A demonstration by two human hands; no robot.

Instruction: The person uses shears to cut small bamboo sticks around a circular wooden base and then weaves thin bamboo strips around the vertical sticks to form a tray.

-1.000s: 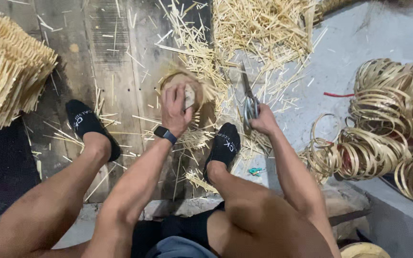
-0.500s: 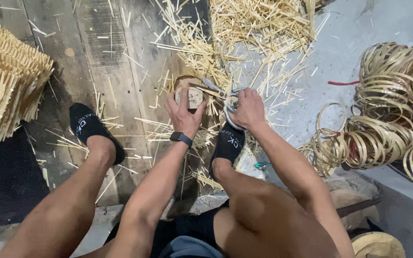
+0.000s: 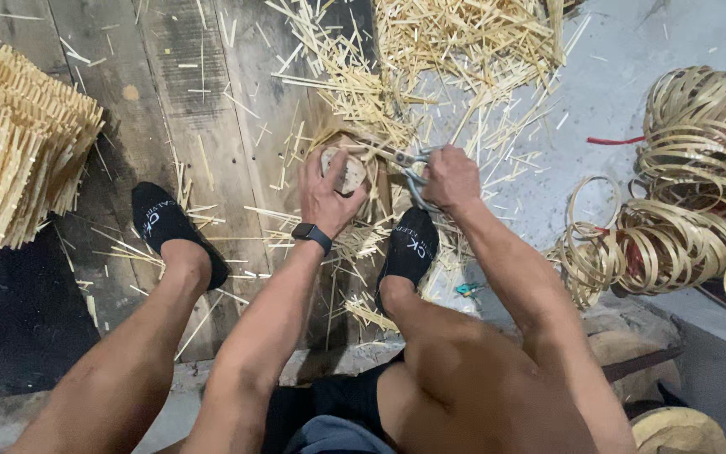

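Here the left hand (image 3: 328,192) clamps a small woven bamboo piece (image 3: 348,168) on the plank floor (image 3: 170,92); just right of it, the right hand (image 3: 451,176) grips scissors (image 3: 409,164), whose blades could nick the holding fingers.

Soft, even light, faint shadows, sharp focus, slight wide-angle stretch at edges.

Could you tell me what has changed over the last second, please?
The right hand swung the scissors from out at the side leftward, onto the small woven piece. The left hand kept its grip on that piece; both feet and the strip coils stayed put.
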